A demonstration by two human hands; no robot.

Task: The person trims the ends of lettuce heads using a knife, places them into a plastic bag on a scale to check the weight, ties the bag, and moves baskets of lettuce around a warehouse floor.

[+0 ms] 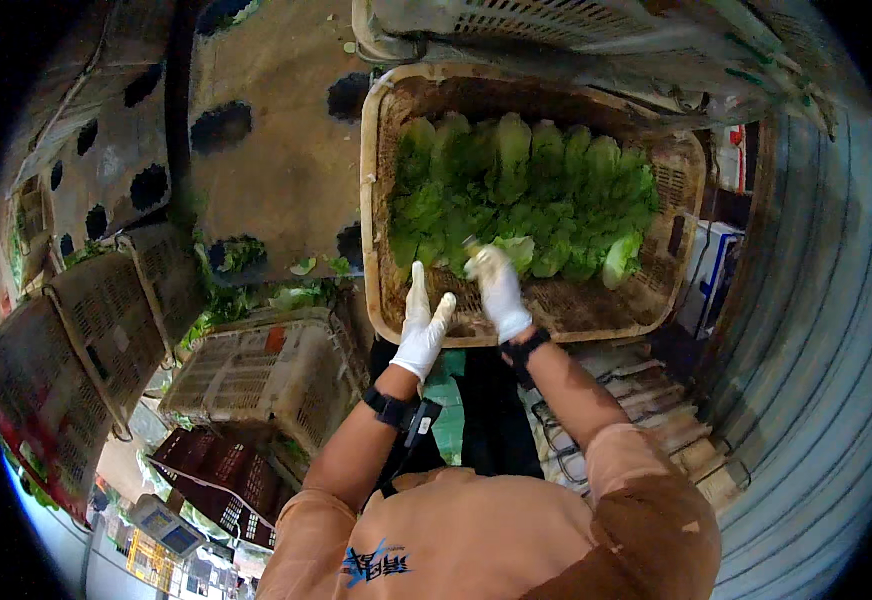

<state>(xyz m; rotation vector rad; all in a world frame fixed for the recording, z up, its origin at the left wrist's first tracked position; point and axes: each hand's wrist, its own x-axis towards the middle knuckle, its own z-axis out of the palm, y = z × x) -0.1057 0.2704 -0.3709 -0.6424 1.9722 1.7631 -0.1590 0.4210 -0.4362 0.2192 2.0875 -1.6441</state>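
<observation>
Before me is a large plastic crate [370, 195] with mesh-like slots and soil stains on its inside. Leafy green lettuce heads [548, 187] lie packed in it in rows, pale bases showing along the far row. Over the crate's near left part, my left hand [424, 322], in a white glove, has its thumb and fingers apart and holds nothing. My right hand [499, 289], also gloved, is curled at the near edge of the lettuce. A small blurred object [471, 241] sticks out of its fist; I cannot tell what it is.
Another slotted crate [526, 22] stands beyond. To the left are a brown surface with dark round openings [278, 172], an upturned pale crate [256, 375], a dark red crate [218, 480] and a scale with a display [165, 525]. A corrugated wall [818, 322] closes off the right.
</observation>
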